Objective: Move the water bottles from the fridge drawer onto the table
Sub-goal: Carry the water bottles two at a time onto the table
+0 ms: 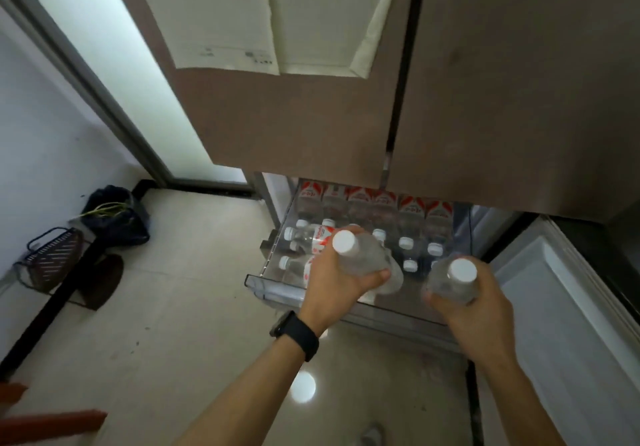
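- The left hand (332, 283) has its grip closed around a clear water bottle (363, 262) — fingers wrapped over the body, thumb pressed on the near side, white cap (345, 242) tilted up toward the camera.
- The right hand (474, 307) is likewise clamped on a second water bottle (450, 284), held nearly upright, its white cap (461, 270) facing the lens.
- Both held bottles hang just above the front part of the open fridge drawer (266, 288), which stands pulled out low beneath the brown fridge doors (485, 99).
- A black wristband (296, 334) sits on the left wrist.
- Inside the drawer more bottles remain — a back row (374, 203) standing with red-and-white labels, several white caps visible in front of it, and at the left side two bottles (308, 234) lying on their sides.
- To the right of the drawer a pale door panel (561, 307) stands open.
- The floor (173, 307) is light tile, with a bright round reflection between the forearms.
- Far left, by the white wall, a black bag (117, 217) sits near a dark wire rack (52, 258).
- A frosted glass panel (121, 71) glows behind, left of the fridge.
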`<action>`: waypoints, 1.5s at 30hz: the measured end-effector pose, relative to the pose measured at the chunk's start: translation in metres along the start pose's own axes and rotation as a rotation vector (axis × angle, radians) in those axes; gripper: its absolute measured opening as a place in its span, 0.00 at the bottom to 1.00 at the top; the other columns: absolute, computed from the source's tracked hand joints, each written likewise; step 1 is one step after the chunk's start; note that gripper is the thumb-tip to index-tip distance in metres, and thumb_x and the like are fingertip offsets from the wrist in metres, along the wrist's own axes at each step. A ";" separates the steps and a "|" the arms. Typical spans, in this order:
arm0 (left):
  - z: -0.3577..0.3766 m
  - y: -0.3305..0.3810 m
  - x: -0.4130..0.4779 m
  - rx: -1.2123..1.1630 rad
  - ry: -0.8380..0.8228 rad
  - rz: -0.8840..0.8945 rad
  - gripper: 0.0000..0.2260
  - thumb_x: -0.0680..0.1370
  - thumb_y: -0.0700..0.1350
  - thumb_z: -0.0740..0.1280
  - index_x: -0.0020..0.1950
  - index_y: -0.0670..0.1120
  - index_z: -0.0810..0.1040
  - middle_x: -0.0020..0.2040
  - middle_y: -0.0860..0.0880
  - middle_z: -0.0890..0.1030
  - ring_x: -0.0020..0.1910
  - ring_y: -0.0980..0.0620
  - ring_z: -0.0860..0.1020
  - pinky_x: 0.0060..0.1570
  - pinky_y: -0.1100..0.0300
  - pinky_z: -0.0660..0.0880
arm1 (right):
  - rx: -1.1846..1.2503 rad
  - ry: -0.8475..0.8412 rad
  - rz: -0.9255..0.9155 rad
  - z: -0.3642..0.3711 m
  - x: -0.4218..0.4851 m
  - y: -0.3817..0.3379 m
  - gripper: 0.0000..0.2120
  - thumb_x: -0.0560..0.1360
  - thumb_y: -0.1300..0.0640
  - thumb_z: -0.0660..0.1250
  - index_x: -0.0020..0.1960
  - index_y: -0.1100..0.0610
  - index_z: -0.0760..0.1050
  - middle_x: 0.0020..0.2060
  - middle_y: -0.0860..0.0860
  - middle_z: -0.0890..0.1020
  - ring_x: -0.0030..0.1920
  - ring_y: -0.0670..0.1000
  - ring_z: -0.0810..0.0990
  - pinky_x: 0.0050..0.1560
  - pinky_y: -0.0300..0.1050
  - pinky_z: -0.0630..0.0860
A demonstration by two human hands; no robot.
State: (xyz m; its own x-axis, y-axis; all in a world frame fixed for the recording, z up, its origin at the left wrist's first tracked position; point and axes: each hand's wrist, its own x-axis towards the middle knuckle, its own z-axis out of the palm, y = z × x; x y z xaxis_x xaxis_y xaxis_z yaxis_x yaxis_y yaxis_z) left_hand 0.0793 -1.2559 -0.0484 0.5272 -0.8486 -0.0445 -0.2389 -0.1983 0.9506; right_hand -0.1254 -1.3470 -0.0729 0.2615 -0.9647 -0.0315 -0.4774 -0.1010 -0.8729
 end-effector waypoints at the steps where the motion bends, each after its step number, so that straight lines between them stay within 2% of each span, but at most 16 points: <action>1: -0.019 0.005 -0.009 -0.019 0.057 0.014 0.28 0.68 0.47 0.82 0.62 0.58 0.73 0.58 0.61 0.79 0.57 0.66 0.76 0.52 0.71 0.76 | 0.013 -0.004 -0.043 0.004 -0.005 -0.018 0.33 0.64 0.56 0.82 0.64 0.43 0.72 0.57 0.45 0.80 0.55 0.50 0.79 0.55 0.48 0.76; 4: -0.082 0.010 -0.046 -0.028 0.221 0.040 0.29 0.67 0.47 0.82 0.63 0.58 0.73 0.58 0.64 0.78 0.59 0.69 0.74 0.53 0.74 0.74 | 0.044 -0.087 -0.179 0.028 -0.023 -0.078 0.34 0.63 0.55 0.82 0.63 0.42 0.71 0.58 0.44 0.78 0.55 0.48 0.78 0.54 0.47 0.76; 8: -0.181 -0.002 -0.133 0.050 0.419 0.043 0.28 0.67 0.48 0.82 0.62 0.56 0.73 0.56 0.63 0.77 0.57 0.68 0.74 0.51 0.75 0.74 | 0.102 -0.329 -0.355 0.087 -0.085 -0.152 0.33 0.63 0.55 0.82 0.62 0.40 0.70 0.58 0.44 0.78 0.56 0.48 0.77 0.47 0.41 0.78; 9: -0.206 -0.008 -0.160 0.075 0.468 0.030 0.28 0.67 0.49 0.82 0.62 0.57 0.73 0.55 0.63 0.78 0.55 0.68 0.74 0.49 0.74 0.74 | 0.107 -0.398 -0.391 0.105 -0.108 -0.168 0.33 0.64 0.55 0.82 0.63 0.41 0.70 0.58 0.44 0.77 0.56 0.48 0.77 0.47 0.41 0.79; 12: -0.281 -0.035 -0.258 0.121 0.623 -0.046 0.28 0.66 0.50 0.82 0.61 0.58 0.74 0.54 0.61 0.79 0.54 0.65 0.76 0.51 0.66 0.75 | 0.121 -0.583 -0.495 0.165 -0.191 -0.211 0.33 0.62 0.52 0.83 0.62 0.43 0.71 0.54 0.43 0.78 0.53 0.48 0.78 0.52 0.50 0.79; 16: -0.369 -0.068 -0.412 0.175 0.849 -0.150 0.30 0.65 0.51 0.82 0.63 0.58 0.74 0.56 0.60 0.79 0.55 0.59 0.77 0.55 0.59 0.76 | 0.155 -0.834 -0.591 0.239 -0.324 -0.254 0.30 0.62 0.50 0.82 0.59 0.43 0.72 0.51 0.39 0.78 0.52 0.41 0.77 0.48 0.43 0.76; 19: -0.416 -0.079 -0.528 0.184 0.993 -0.246 0.30 0.65 0.49 0.82 0.63 0.56 0.74 0.55 0.60 0.79 0.55 0.60 0.77 0.55 0.58 0.76 | 0.168 -1.012 -0.625 0.280 -0.424 -0.276 0.30 0.62 0.52 0.83 0.58 0.42 0.72 0.51 0.39 0.79 0.52 0.41 0.77 0.47 0.40 0.74; 22: -0.450 -0.086 -0.632 0.212 1.104 -0.328 0.28 0.66 0.50 0.82 0.61 0.57 0.74 0.54 0.59 0.79 0.53 0.59 0.77 0.51 0.60 0.75 | 0.151 -1.174 -0.664 0.314 -0.512 -0.293 0.29 0.63 0.54 0.82 0.58 0.42 0.72 0.50 0.38 0.78 0.51 0.40 0.77 0.44 0.36 0.72; 26: -0.478 -0.098 -0.743 0.223 1.253 -0.459 0.27 0.66 0.51 0.81 0.61 0.56 0.74 0.53 0.57 0.79 0.52 0.57 0.78 0.47 0.61 0.75 | 0.087 -1.335 -0.744 0.358 -0.606 -0.307 0.29 0.63 0.54 0.82 0.58 0.42 0.73 0.50 0.41 0.80 0.51 0.42 0.78 0.46 0.40 0.74; 30: -0.503 -0.118 -0.822 0.216 1.343 -0.545 0.27 0.66 0.52 0.81 0.60 0.58 0.73 0.52 0.55 0.80 0.52 0.54 0.79 0.52 0.51 0.79 | 0.032 -1.447 -0.776 0.400 -0.679 -0.314 0.29 0.62 0.54 0.81 0.58 0.42 0.72 0.49 0.43 0.80 0.50 0.46 0.79 0.44 0.45 0.77; 34: -0.534 -0.139 -0.868 0.212 1.398 -0.636 0.25 0.66 0.51 0.81 0.58 0.56 0.73 0.50 0.55 0.80 0.50 0.55 0.79 0.49 0.56 0.78 | -0.049 -1.493 -0.824 0.450 -0.734 -0.316 0.31 0.60 0.51 0.81 0.58 0.43 0.71 0.50 0.44 0.80 0.51 0.49 0.79 0.51 0.51 0.79; 36: -0.555 -0.151 -0.882 0.203 1.407 -0.657 0.23 0.67 0.49 0.81 0.57 0.55 0.74 0.49 0.54 0.81 0.48 0.56 0.80 0.48 0.56 0.78 | -0.065 -1.513 -0.846 0.476 -0.757 -0.318 0.32 0.60 0.52 0.82 0.59 0.45 0.71 0.49 0.43 0.79 0.50 0.47 0.78 0.51 0.50 0.77; 39: -0.596 -0.175 -0.896 0.204 1.377 -0.687 0.24 0.68 0.48 0.80 0.58 0.53 0.73 0.48 0.55 0.80 0.46 0.59 0.79 0.44 0.62 0.76 | -0.098 -1.552 -0.869 0.517 -0.792 -0.327 0.31 0.62 0.53 0.81 0.59 0.45 0.69 0.48 0.41 0.77 0.48 0.44 0.76 0.47 0.44 0.73; 42: -0.646 -0.204 -0.908 0.215 1.344 -0.709 0.24 0.67 0.49 0.81 0.57 0.57 0.73 0.47 0.57 0.80 0.46 0.61 0.79 0.46 0.62 0.76 | -0.113 -1.589 -0.875 0.569 -0.824 -0.338 0.31 0.61 0.51 0.82 0.58 0.42 0.70 0.49 0.41 0.79 0.50 0.45 0.78 0.49 0.46 0.76; 45: -0.698 -0.231 -0.920 0.213 1.353 -0.734 0.24 0.66 0.50 0.81 0.57 0.57 0.74 0.48 0.58 0.80 0.48 0.63 0.78 0.46 0.63 0.75 | -0.135 -1.621 -0.864 0.620 -0.857 -0.356 0.28 0.62 0.53 0.81 0.56 0.43 0.71 0.48 0.42 0.79 0.49 0.46 0.79 0.48 0.47 0.78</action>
State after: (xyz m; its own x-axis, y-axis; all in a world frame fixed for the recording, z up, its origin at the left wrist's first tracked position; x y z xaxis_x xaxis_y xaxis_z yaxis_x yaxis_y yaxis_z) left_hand 0.2188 -0.0866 -0.0124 0.8651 0.4989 -0.0521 0.3469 -0.5200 0.7806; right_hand 0.3404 -0.3337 -0.0371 0.8562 0.5063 -0.1026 0.1786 -0.4766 -0.8608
